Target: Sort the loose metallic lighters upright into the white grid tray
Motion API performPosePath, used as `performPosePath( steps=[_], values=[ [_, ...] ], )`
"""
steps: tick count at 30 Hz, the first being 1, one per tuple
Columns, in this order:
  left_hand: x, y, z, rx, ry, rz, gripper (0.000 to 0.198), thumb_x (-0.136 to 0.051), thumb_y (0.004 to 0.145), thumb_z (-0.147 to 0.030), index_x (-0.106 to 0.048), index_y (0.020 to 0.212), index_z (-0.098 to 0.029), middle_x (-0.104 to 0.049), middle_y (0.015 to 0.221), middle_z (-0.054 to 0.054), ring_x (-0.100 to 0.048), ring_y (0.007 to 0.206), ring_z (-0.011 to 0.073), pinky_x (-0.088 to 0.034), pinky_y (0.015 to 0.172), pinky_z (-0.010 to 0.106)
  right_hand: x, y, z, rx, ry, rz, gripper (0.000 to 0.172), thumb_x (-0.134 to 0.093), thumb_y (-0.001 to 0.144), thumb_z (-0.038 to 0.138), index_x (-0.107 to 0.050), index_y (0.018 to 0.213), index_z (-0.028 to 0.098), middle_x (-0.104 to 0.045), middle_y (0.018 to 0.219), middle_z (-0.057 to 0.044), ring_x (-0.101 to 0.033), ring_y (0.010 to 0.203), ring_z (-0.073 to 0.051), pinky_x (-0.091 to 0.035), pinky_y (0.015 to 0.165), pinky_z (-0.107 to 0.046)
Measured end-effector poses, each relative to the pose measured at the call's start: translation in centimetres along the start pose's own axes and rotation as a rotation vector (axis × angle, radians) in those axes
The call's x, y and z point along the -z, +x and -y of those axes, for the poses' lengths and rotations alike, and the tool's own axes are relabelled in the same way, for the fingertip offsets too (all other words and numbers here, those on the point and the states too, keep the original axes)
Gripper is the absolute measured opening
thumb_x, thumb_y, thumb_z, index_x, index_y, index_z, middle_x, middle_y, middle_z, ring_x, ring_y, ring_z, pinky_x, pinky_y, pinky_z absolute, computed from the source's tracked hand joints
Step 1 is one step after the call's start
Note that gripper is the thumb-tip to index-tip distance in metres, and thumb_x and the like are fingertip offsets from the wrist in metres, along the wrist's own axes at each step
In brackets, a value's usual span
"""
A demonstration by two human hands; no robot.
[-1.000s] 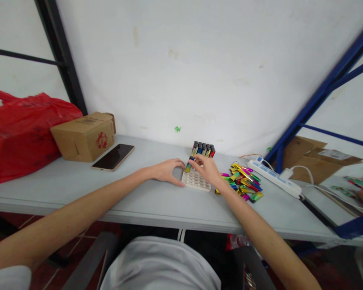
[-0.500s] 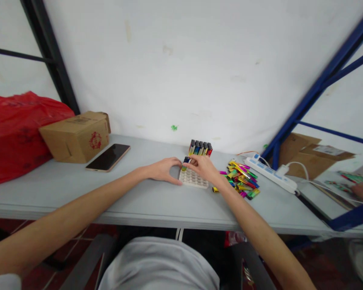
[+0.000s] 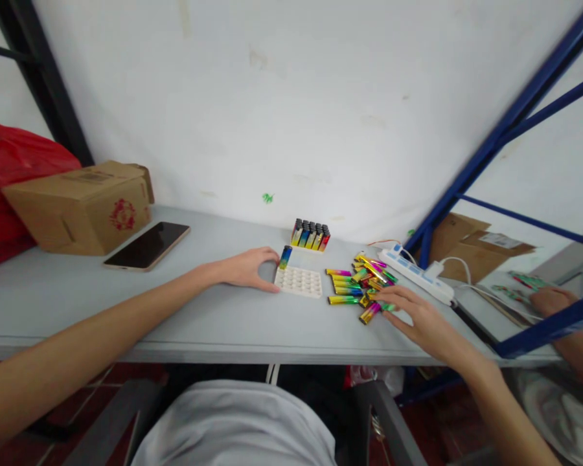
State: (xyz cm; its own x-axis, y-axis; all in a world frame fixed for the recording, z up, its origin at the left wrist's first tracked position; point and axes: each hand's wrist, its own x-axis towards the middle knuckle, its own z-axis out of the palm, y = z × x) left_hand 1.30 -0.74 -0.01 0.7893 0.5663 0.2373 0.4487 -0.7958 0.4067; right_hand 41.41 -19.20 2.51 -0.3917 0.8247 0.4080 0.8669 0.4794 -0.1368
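A white tray with rows of round holes (image 3: 298,283) lies on the grey table (image 3: 78,291). One rainbow-coloured lighter (image 3: 285,257) stands upright in its far left corner. My left hand (image 3: 245,267) curls against the tray's left edge, thumb and fingers touching it. My right hand (image 3: 418,318) lies over the near edge of a loose pile of rainbow lighters (image 3: 359,283), fingers spread, fingertips touching one lighter. A filled block of upright lighters (image 3: 311,235) stands by the wall behind the tray.
A black phone (image 3: 146,245), a cardboard box (image 3: 80,207) and a red plastic bag (image 3: 10,181) sit at the left. A white power strip (image 3: 412,273) with cables lies right of the pile. A blue rack frame (image 3: 495,142) rises at right; another person's hand (image 3: 551,301) shows beyond it.
My right hand let go of the lighter, now standing in the tray, and moved right to the loose pile. The view swung to the right.
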Motion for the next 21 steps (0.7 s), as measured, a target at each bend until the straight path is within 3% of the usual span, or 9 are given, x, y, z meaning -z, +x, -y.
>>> performPosePath(
  steps=[3,7,16,21],
  values=[
    [0.0,0.0,0.1,-0.001,-0.001,0.006,0.074,-0.073,0.075,-0.071,-0.063,0.127,-0.02,-0.061,0.135,0.011,-0.058,0.125,0.0292,-0.041,0.112,0.035,-2.9,-2.4,-1.4,0.02,-0.037,-0.013,0.032,-0.053,0.099,0.03,-0.069,0.127,0.03,-0.067,0.128,-0.011,-0.065,0.12,-0.028,-0.055,0.105,-0.047],
    [0.0,0.0,0.2,0.016,-0.016,0.005,0.076,-0.075,0.074,-0.07,-0.063,0.128,-0.019,-0.061,0.136,0.011,-0.058,0.126,0.0291,-0.04,0.113,0.036,-5.5,-1.9,-2.1,-0.007,-0.084,-0.104,0.027,-0.052,0.102,0.031,-0.069,0.122,0.028,-0.068,0.12,-0.012,-0.066,0.115,-0.028,-0.055,0.104,-0.05],
    [0.1,0.0,0.1,0.022,0.001,0.017,0.076,-0.074,0.074,-0.072,-0.063,0.127,-0.018,-0.061,0.137,0.011,-0.058,0.127,0.0291,-0.04,0.114,0.035,-6.0,0.9,-1.3,0.051,-0.057,-0.099,0.023,-0.046,0.106,0.035,-0.064,0.113,0.024,-0.069,0.114,-0.01,-0.065,0.111,-0.027,-0.053,0.101,-0.047],
    [0.0,0.0,0.3,0.016,-0.005,0.012,0.075,-0.074,0.074,-0.071,-0.063,0.127,-0.019,-0.061,0.136,0.011,-0.057,0.127,0.0295,-0.04,0.113,0.037,-6.0,2.8,-1.1,-0.141,0.126,-0.203,0.032,-0.041,0.107,0.042,-0.063,0.115,0.021,-0.072,0.1,-0.01,-0.069,0.088,-0.024,-0.056,0.082,-0.038]
  ],
)
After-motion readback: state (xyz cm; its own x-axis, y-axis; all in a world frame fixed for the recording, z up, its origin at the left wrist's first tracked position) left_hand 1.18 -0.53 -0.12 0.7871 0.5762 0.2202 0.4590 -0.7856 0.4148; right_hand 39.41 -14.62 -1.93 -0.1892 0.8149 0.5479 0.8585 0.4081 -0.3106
